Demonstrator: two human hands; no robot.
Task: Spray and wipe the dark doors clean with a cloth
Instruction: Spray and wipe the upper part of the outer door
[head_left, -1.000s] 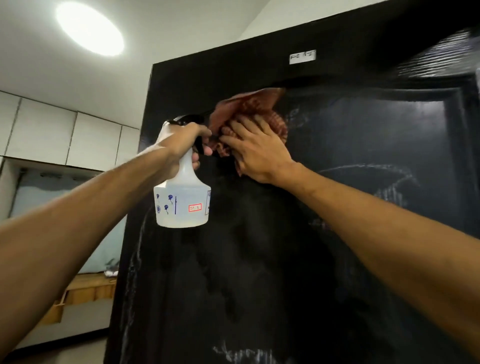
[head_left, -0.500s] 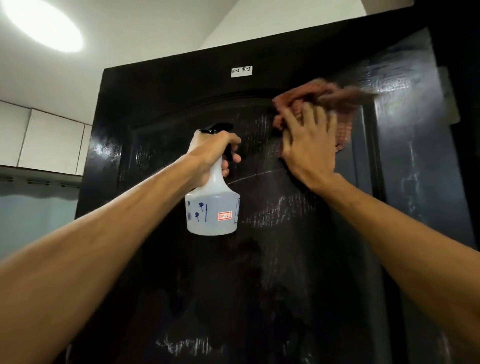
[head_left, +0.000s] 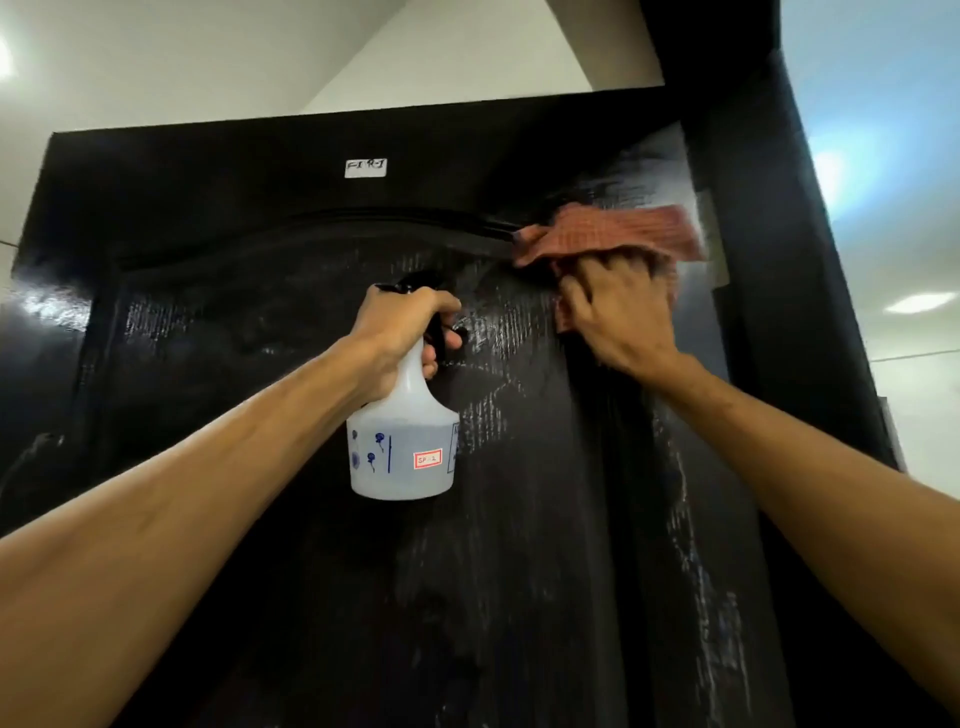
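The right hand (head_left: 618, 317) is gripping the cloth (head_left: 613, 236), scrubbing the upper right of the door (head_left: 234, 374); the left hand (head_left: 400, 332) is gripping the spray bottle (head_left: 402, 447) at the door's middle, ready.

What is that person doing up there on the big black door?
A person is cleaning the dark door. The left hand grips a white spray bottle by its neck, in front of the door. The right hand presses a reddish cloth against the door's upper right part. Pale streaks show on the panel, so wiping isn't finished.
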